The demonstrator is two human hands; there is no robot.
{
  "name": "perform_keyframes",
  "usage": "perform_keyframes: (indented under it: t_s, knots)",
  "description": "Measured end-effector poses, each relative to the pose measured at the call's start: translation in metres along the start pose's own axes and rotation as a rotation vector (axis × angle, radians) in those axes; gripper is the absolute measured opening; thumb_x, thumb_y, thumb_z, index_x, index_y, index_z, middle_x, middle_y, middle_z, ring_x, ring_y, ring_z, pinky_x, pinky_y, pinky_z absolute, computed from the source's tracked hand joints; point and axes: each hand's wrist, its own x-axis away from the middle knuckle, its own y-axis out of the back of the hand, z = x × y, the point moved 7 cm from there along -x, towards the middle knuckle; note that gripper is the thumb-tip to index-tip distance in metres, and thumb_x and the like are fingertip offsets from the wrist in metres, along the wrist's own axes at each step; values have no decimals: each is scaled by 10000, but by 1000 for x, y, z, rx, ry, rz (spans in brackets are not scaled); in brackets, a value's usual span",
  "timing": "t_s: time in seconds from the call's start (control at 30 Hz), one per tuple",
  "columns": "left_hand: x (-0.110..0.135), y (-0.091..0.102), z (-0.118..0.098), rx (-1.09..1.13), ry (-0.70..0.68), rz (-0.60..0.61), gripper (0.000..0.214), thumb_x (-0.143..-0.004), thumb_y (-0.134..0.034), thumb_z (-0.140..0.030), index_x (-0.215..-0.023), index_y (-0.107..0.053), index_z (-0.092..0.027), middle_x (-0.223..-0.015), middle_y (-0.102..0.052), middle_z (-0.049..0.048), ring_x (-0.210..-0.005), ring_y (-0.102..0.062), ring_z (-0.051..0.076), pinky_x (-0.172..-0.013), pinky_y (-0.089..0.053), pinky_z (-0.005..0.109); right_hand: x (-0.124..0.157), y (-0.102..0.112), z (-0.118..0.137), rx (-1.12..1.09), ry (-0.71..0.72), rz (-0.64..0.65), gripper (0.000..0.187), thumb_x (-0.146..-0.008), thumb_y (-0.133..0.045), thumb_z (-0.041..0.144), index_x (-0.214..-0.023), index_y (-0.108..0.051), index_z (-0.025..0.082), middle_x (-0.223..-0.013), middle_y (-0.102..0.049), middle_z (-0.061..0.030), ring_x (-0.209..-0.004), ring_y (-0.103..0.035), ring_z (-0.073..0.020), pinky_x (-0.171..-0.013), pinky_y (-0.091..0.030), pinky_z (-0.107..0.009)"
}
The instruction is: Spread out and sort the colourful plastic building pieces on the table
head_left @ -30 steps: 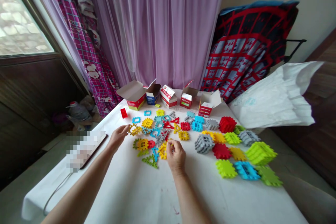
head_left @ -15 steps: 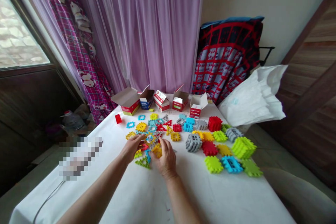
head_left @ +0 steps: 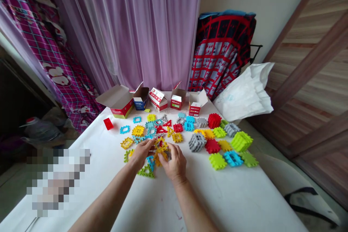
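My left hand [head_left: 141,153] reaches into a loose pile of plastic interlocking toy tiles, its fingers closed at the left edge of a yellow tile [head_left: 161,145]. From the right, my right hand [head_left: 175,162] curls its fingers and thumb round the yellow tile, with a bit of grey showing under the fingers. Fingertips and pieces overlap, so the exact grip is partly hidden. Near the hands lie a green triangular tile [head_left: 146,171], a blue piece [head_left: 150,162] and a yellow frame tile [head_left: 126,143]. Red triangular tiles [head_left: 161,129] are just beyond.
Stacked tiles stand on the right, among them a grey stack [head_left: 197,142], a green stack [head_left: 241,141] and a red stack [head_left: 214,120]. Several opened cardboard boxes [head_left: 122,110] line the back of the white table [head_left: 152,203]. A red block [head_left: 108,124] lies left.
The view has swung a little to the right. My hands have drawn in on the yellow tile between them, and the right fingers have curled in more.
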Motion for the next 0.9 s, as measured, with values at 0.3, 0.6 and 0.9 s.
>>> perform_keyframes:
  t_s: [0.3, 0.6, 0.9]
  knots:
    - [4, 100, -17, -345, -508, -450, 424, -846, -545, -567, -985, -702, -198, -1081, -714, 90, -1043, -651, 238, -847, -533, 344, 1, 0, -36, 185, -172, -30, 442, -855, -603, 489, -1119, -646, 137, -709, -677, -20, -622, -645, -169, -611, -473, -258]
    - [29, 75, -17, -642, -994, -306, 182, -917, -555, -283, -1044, -674, -227, -999, -737, 54, -928, -687, 188, -846, -535, 329, -2, -5, -19, 309, -114, -19, 274, -818, -681, 470, -809, -640, 199, -628, -662, 10, -598, -636, -146, -574, -392, -234]
    - [9, 103, -3, -474, -740, -423, 238, -908, -538, -358, -1037, -690, -229, -1067, -715, 58, -1026, -668, 205, -911, -529, 349, -7, 9, -22, 285, -14, 28, 140, -892, -610, 324, -852, -630, 192, -840, -706, -49, -814, -641, -172, -766, -439, -254]
